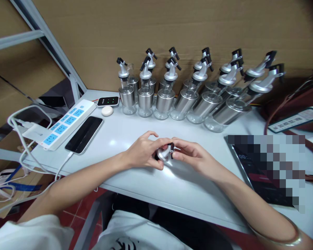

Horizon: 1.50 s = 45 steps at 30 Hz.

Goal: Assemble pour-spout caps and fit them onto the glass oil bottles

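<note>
Power strip at far left of white table, white plug and cables on near end. Black phone flat just beside it, cable attached. White oval object and small black device with green lights behind phone. Left hand curled around silver pourer cap, fingers closed on it, index finger lifted. Cap near table's front middle, between both hands. Right hand pinches cap's black spout end, fingertips closed. Rows of glass dispenser bottles at back against cardboard. Dark tablet at right, partly blurred.
</note>
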{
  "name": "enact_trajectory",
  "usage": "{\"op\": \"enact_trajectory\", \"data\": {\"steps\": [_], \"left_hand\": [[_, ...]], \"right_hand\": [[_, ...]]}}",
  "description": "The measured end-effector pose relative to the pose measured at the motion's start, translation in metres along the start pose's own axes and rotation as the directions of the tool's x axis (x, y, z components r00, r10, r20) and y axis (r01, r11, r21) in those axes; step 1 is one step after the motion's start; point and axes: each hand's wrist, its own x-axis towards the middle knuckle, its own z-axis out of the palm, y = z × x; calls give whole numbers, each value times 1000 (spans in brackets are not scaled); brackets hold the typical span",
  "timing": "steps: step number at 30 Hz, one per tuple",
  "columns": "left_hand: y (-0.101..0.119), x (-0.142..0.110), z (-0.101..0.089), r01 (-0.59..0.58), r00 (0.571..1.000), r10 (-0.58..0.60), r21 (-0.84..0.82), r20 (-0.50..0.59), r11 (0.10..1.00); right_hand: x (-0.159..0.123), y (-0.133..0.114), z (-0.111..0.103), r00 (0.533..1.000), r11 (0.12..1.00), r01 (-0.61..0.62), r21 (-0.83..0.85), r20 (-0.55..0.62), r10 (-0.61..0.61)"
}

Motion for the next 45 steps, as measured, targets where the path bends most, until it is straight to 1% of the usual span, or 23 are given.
{"op": "enact_trajectory", "data": {"steps": [4,6,8,10,12,15,18,20,23,25,26,27,28,29,30,31,32,33,34,37,39,40,45], "left_hand": [[0,0,1,35,999,-35,-1,10,999],[1,0,3,13,1000,-13,-6,4,1000],[2,-1,5,-22,1000,22,-24,-22,999],[3,-2,6,-52,995,48,-40,-88,998],[2,-2,7,-55,987,48,-42,-154,998],[0,-1,7,-28,991,23,-35,-135,999],[0,1,8,23,995,-25,-16,-97,1000],[2,1,9,19,994,-20,-5,-108,1000],[5,2,7,-48,983,44,-17,-181,999],[1,4,-2,-54,953,44,-25,-301,998],[-4,6,-9,-25,914,4,-45,-407,999],[-11,10,-20,22,842,-60,-79,-536,997],[-21,14,-33,79,719,-164,-155,-676,985],[-33,20,-49,140,543,-310,-281,-780,950],[-47,26,-66,172,434,-371,-329,-821,928],[-61,33,-83,196,377,-413,-364,-829,910],[-76,40,-100,220,347,-459,-405,-818,888],[-90,47,-114,245,344,-506,-444,-791,862],[-102,53,-126,271,368,-549,-479,-750,835],[-126,70,-145,343,500,-636,-540,-588,768],[-133,78,-145,377,573,-663,-563,-482,736],[-134,80,-144,389,599,-669,-571,-439,723],[-135,83,-139,405,679,-658,-582,-326,706]], "right_hand": [[-1,3,3,996,986,73,-149,-43,-81],[-2,4,5,993,971,84,-222,-63,-101],[-3,4,6,992,967,84,-241,-66,-103],[-3,3,6,995,982,81,-172,-48,-91],[-2,0,5,998,997,56,-50,-13,-57],[-1,-3,3,1000,996,-15,91,6,15],[0,-2,4,995,989,-12,145,-99,26],[0,-2,5,989,987,7,159,-146,16],[-1,-5,8,980,985,45,168,-200,-11],[-2,-7,9,967,978,64,198,-256,-11],[-3,-8,10,962,974,67,216,-274,-5],[-3,-9,10,958,971,66,232,-287,3],[-3,-9,10,956,968,64,242,-294,10],[-3,-10,10,954,967,63,245,-299,14],[-2,-10,9,952,968,62,244,-307,16],[-2,-10,9,949,969,62,240,-316,17],[-1,-10,8,945,970,63,235,-326,18],[0,-10,7,942,971,62,229,-334,19],[0,-10,7,940,973,59,223,-341,21],[1,-11,4,935,978,60,197,-355,14],[2,-11,2,931,982,67,176,-364,2],[2,-12,1,929,983,70,168,-371,-3],[3,-12,-3,916,988,70,141,-402,-8]]}}
